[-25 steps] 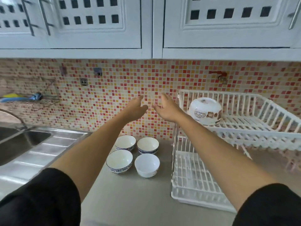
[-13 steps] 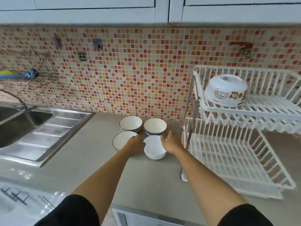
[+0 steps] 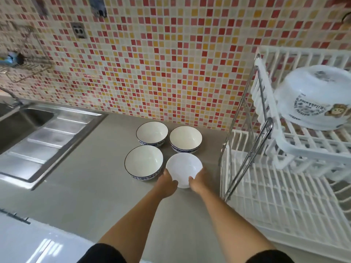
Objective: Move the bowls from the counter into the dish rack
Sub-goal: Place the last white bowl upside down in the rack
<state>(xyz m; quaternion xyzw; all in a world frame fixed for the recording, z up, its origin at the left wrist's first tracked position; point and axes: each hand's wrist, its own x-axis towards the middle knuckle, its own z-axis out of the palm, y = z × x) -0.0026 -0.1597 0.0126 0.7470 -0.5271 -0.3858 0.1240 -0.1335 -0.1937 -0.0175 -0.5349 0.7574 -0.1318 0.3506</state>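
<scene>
Looking down at my counter [image 3: 95, 186], starting from the left: the steel sink [image 3: 20, 120] sits at the edge with its ribbed drainboard [image 3: 57, 137] running toward the middle. Up on the mosaic tile wall [image 3: 161, 63] above it hangs a wire shelf [image 3: 24, 61] with something blue on it, too blurry to say what.

Middle of the counter is where the four bowls are, bunched in a two-by-two square. The back left bowl [image 3: 152, 133] and back right bowl [image 3: 185, 138] both have a blue pattern around the outside and sit just beside each other, near the wall. The front left bowl [image 3: 143, 161] has the same blue trim and is the biggest-looking one. The front right one is the plain white bowl [image 3: 183, 167], touching or nearly touching its neighbours, can't quite tell.

That white bowl is the one I've got hold of. My left hand [image 3: 167, 182] is wrapped around its near-left side and my right hand [image 3: 197, 180] around its near-right side, fingers curled onto the rim from both sides. Whether it's resting on the counter or slightly off it, I honestly can't tell from up here.

Over on the right is the white two-tier dish rack [image 3: 266, 196] on its metal frame. The lower tier looks bare. The upper tier has one big white plastic bowl [image 3: 313, 97] sitting upside down, with some printed text and a little cartoon figure on its side.
</scene>
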